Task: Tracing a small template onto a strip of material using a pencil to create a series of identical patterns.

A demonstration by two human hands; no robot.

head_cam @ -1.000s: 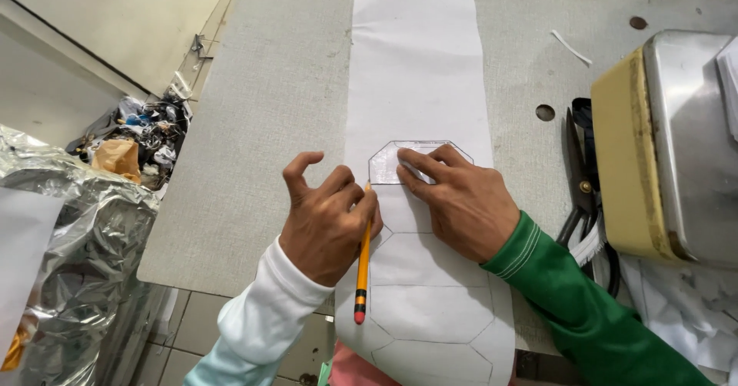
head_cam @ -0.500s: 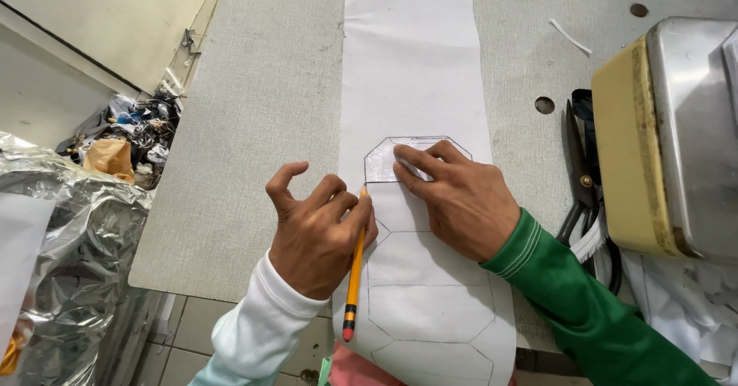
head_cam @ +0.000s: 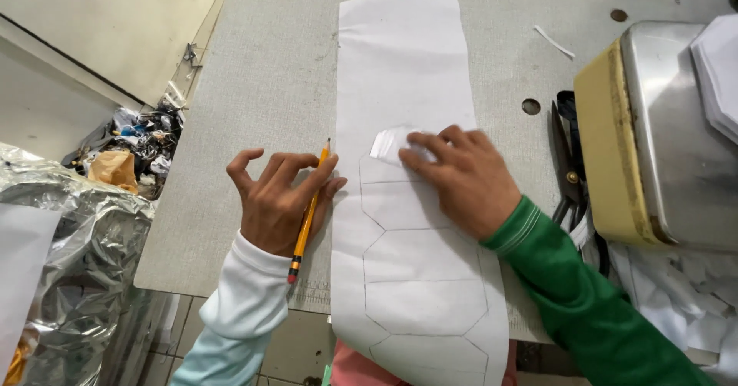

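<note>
Tracing shapes on a long white paper strip point(head_cam: 400, 71) at a grey worktable point(head_cam: 261, 86).

The left hand point(head_cam: 277, 201) rests on the table just beside the strip's edge, fingers curled around a yellow pencil point(head_cam: 309, 211) with its tip pointing away from the person. The right hand point(head_cam: 461, 178) lies flat and open on the strip, fingertips pressing a small clear template point(head_cam: 392, 144) against the paper above a column of pencilled hexagons point(head_cam: 419, 255). Black scissors point(head_cam: 567, 163) lie beside a metal machine point(head_cam: 669, 132) to the right.
</note>
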